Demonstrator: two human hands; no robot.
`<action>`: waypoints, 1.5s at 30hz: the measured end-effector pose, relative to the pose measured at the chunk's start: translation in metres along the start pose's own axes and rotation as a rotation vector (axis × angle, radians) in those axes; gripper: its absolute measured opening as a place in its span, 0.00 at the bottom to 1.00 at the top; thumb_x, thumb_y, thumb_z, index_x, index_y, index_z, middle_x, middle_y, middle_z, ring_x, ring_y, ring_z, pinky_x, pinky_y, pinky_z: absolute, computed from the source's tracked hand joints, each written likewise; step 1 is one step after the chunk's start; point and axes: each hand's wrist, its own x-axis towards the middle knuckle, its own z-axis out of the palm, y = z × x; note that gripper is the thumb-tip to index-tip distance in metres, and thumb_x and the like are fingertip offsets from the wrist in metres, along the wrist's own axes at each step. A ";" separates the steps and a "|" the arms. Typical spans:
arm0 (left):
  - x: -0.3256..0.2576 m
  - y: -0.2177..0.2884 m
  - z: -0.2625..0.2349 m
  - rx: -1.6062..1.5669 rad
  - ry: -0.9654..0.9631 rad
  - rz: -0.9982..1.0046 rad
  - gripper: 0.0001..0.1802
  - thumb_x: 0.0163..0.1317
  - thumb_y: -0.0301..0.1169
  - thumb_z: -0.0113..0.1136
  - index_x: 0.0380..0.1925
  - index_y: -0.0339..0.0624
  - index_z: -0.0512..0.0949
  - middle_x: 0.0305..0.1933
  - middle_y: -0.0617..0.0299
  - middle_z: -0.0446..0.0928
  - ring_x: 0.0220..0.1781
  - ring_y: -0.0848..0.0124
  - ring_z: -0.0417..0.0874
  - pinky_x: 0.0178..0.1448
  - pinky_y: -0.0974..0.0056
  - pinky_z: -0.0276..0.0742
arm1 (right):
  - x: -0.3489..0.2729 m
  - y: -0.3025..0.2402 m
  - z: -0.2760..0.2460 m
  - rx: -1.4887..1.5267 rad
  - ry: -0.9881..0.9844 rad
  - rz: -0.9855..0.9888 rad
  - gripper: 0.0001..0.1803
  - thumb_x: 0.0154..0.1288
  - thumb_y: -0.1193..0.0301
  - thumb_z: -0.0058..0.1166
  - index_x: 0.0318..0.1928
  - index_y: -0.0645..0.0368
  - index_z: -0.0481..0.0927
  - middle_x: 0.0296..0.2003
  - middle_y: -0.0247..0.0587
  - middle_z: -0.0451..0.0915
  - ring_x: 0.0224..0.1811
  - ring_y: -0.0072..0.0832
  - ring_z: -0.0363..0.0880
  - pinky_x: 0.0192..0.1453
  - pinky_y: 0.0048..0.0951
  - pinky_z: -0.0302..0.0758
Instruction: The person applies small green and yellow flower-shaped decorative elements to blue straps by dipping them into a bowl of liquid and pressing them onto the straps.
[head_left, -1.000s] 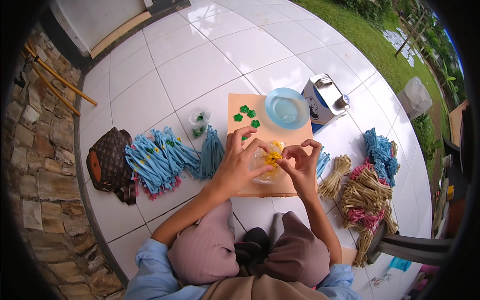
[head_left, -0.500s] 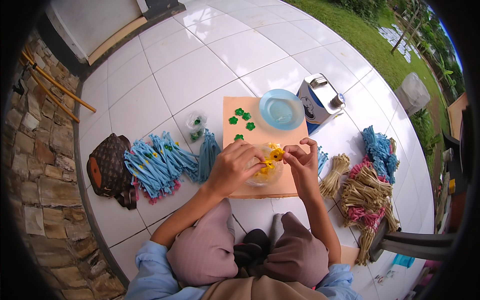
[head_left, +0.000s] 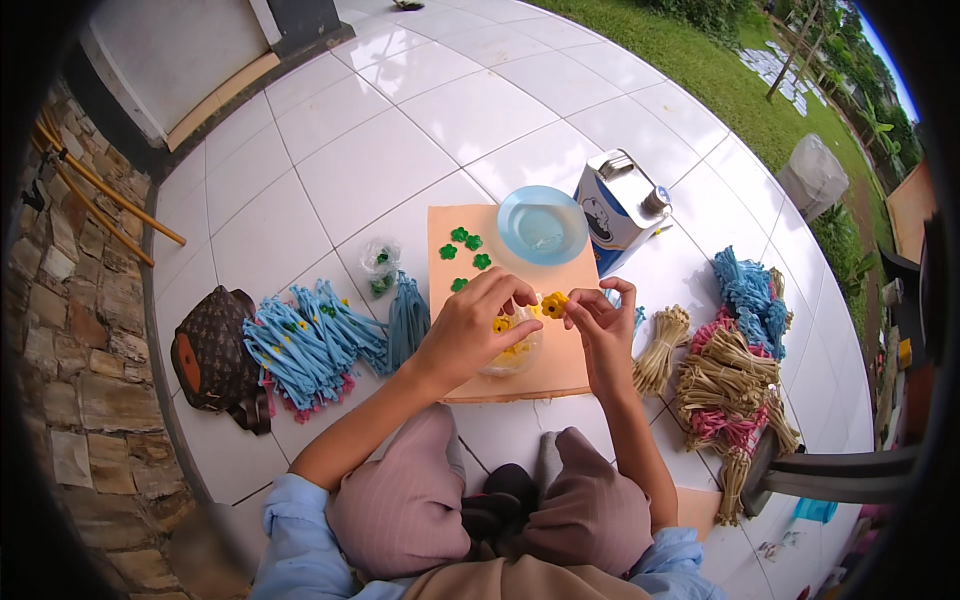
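Note:
Between thumb and forefinger, my right hand (head_left: 601, 330) pinches a yellow plastic flower bead (head_left: 554, 305) with a dark centre. My left hand (head_left: 478, 322) hovers just left of it over a clear plastic bag (head_left: 520, 360) of yellow flower beads; its thumb and fingers are apart and nothing shows between them. The bag rests on a peach-coloured board (head_left: 565, 375), partly covered by my left hand. Several green flower beads (head_left: 473, 242) lie loose farther up the board. Behind them sits a light blue plate (head_left: 542, 225).
A rectangular metal can (head_left: 615, 210) stands at the board's far right corner. Left are bundled blue cords (head_left: 315, 335), a small bag of green beads (head_left: 380, 265) and a brown patterned bag (head_left: 212, 350). Right are beige cord bundles (head_left: 730, 375) with blue and pink ones.
My left hand has opened and drawn back from the yellow beads. The right hand still holds its yellow flower bead. The whole view has shifted slightly.

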 end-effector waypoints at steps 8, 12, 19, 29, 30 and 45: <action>0.032 -0.005 0.021 -0.277 -0.152 -0.046 0.11 0.50 0.27 0.65 0.32 0.36 0.75 0.31 0.59 0.78 0.34 0.72 0.82 0.39 0.69 0.79 | 0.005 -0.001 -0.003 0.075 0.036 -0.029 0.23 0.59 0.79 0.55 0.45 0.55 0.53 0.32 0.45 0.75 0.33 0.26 0.74 0.41 0.26 0.72; 0.055 -0.015 0.020 -0.321 -0.219 -0.167 0.08 0.50 0.23 0.63 0.30 0.33 0.76 0.29 0.57 0.81 0.32 0.72 0.83 0.38 0.71 0.80 | 0.012 0.000 -0.017 0.086 0.103 -0.031 0.23 0.59 0.80 0.54 0.44 0.55 0.53 0.32 0.45 0.75 0.33 0.26 0.74 0.41 0.26 0.72; 0.078 -0.048 0.052 0.020 -0.573 -0.182 0.08 0.47 0.23 0.63 0.28 0.33 0.76 0.28 0.55 0.80 0.32 0.68 0.83 0.36 0.68 0.78 | 0.022 0.021 -0.047 -0.231 0.153 -0.015 0.22 0.57 0.82 0.53 0.43 0.58 0.54 0.29 0.42 0.76 0.29 0.23 0.75 0.34 0.21 0.74; 0.061 -0.013 0.041 -0.110 -0.356 -0.077 0.08 0.48 0.25 0.65 0.27 0.35 0.76 0.28 0.55 0.80 0.33 0.67 0.83 0.38 0.67 0.78 | 0.012 0.008 -0.033 -0.226 0.056 0.030 0.22 0.56 0.82 0.54 0.44 0.58 0.55 0.29 0.40 0.76 0.33 0.22 0.75 0.40 0.22 0.74; 0.060 -0.012 0.039 -0.157 -0.364 -0.115 0.08 0.49 0.26 0.65 0.28 0.35 0.77 0.29 0.56 0.80 0.33 0.68 0.83 0.39 0.68 0.79 | 0.012 0.005 -0.031 -0.142 0.040 0.053 0.22 0.56 0.82 0.54 0.44 0.57 0.56 0.29 0.41 0.76 0.33 0.23 0.75 0.40 0.23 0.73; 0.065 -0.008 0.036 -0.339 -0.405 -0.048 0.07 0.50 0.22 0.64 0.28 0.36 0.75 0.31 0.60 0.79 0.35 0.72 0.82 0.40 0.69 0.81 | 0.009 -0.001 -0.037 0.435 0.087 0.289 0.23 0.55 0.81 0.56 0.45 0.55 0.56 0.33 0.46 0.76 0.33 0.28 0.72 0.42 0.23 0.71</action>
